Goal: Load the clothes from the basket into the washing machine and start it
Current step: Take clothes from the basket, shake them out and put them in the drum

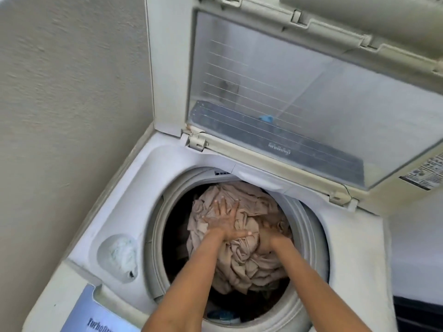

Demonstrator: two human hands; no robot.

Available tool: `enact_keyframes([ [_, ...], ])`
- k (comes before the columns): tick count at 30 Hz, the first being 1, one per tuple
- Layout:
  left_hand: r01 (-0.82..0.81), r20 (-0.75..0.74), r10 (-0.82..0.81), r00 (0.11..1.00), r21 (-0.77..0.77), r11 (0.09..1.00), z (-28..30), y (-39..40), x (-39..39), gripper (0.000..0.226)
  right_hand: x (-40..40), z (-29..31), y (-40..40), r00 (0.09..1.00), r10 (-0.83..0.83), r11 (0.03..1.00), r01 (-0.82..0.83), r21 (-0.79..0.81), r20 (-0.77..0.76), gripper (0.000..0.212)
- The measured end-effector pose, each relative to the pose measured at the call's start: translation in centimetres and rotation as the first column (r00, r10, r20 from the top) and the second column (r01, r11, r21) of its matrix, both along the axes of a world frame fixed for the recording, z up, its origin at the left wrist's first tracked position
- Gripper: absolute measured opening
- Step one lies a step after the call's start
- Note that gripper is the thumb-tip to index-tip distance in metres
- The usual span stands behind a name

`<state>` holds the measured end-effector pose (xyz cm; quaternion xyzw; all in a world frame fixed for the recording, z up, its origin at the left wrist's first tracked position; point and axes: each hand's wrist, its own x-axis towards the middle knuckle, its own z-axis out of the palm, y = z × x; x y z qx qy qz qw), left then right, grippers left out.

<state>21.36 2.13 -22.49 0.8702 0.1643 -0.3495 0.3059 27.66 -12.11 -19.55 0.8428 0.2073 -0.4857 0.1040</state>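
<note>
Left hand point(224, 220), centre of frame: fingers spread flat, palm down on the beige cloth point(242, 250), pressing rather than gripping. Spread palm likely meant to push the bulk down evenly.

Right hand point(271, 232), just right of the left hand: partly sunk into the folds and blurred. Cannot tell whether its fingers are curled round the fabric or lying flat. Looks to be tucking that side in.

Beige cloth: large crumpled bundle, sitting high in the drum point(167, 238), filling its centre and right side. Dark gap shows at the drum's left. Darker garments are glimpsed under the bundle at lower centre, details unclear.

Washing machine point(115, 209): top-loader, occupying the lower and middle frame. Lid point(282, 92) stands raised at upper right, clear panel facing the camera, out of the arms' way. Small recess point(119, 256) at lower left of the deck holds something whitish. Blue control panel point(84, 312) just shows at the bottom left edge. Plain wall point(60, 92) fills the left of frame.

Basket not in view.

Judgement: loading step near its end for this bundle; lid closing and starting not yet done. Bundle rides high, so it may need more pressing down.
</note>
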Motion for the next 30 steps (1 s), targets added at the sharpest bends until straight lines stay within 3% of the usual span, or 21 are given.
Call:
enact_keyframes([
  [2,0.001,-0.006,-0.001,1.000,0.053,0.999,-0.2,-0.1,-0.4,0.111,0.7,1.9,0.0,0.994,0.058,0.998,-0.057,0.015,-0.094,0.085],
  [5,0.015,-0.044,-0.010,0.999,0.114,0.993,-0.2,-0.7,-1.2,0.115,0.7,4.3,-0.2,0.977,-0.076,0.968,0.120,0.219,-0.199,0.071],
  [7,0.038,-0.086,-0.025,0.996,0.147,0.988,0.0,-1.0,-2.1,0.116,0.0,4.4,0.2,0.978,-0.192,0.878,0.207,0.431,-0.078,0.076],
  [9,0.044,-0.134,-0.023,0.991,0.156,0.987,0.1,-1.2,-3.3,0.118,-1.5,3.3,0.7,0.954,-0.284,0.815,0.186,0.549,0.099,0.070],
  [11,0.061,-0.189,-0.030,0.982,0.164,0.985,0.3,-1.5,-4.7,0.121,-3.6,1.7,0.9,0.932,-0.300,0.829,0.151,0.538,0.201,0.066],
  [15,0.151,-0.287,-0.086,0.954,0.213,0.965,1.8,-1.7,-6.4,0.122,-7.5,-0.8,0.3,0.971,-0.196,0.895,0.121,0.429,0.135,0.073],
  [18,0.142,-0.266,-0.088,0.960,0.193,0.971,4.0,-1.9,-7.0,0.122,-7.5,0.5,-0.9,0.977,-0.190,0.887,0.130,0.442,0.094,0.070],
  [22,0.049,-0.094,-0.032,0.995,0.187,0.981,6.9,-1.7,-6.5,0.108,-6.7,4.5,-3.8,0.957,-0.220,0.835,0.086,0.543,0.187,0.059],
  [24,-0.091,0.111,0.068,0.992,0.219,0.972,8.5,-2.1,-6.3,0.090,-6.7,6.8,-5.3,0.937,-0.254,0.787,0.056,0.615,0.240,0.054],
  [27,-0.390,0.486,0.259,0.835,0.189,0.901,12.0,-4.7,-5.5,0.058,-6.7,10.1,-7.9,0.886,-0.318,0.654,-0.052,0.755,0.337,0.046],
  [30,-0.441,0.730,0.213,0.649,0.133,0.888,16.3,-9.6,-3.9,0.041,-6.3,13.1,-10.7,0.781,-0.462,0.496,-0.167,0.852,0.421,0.039],
])
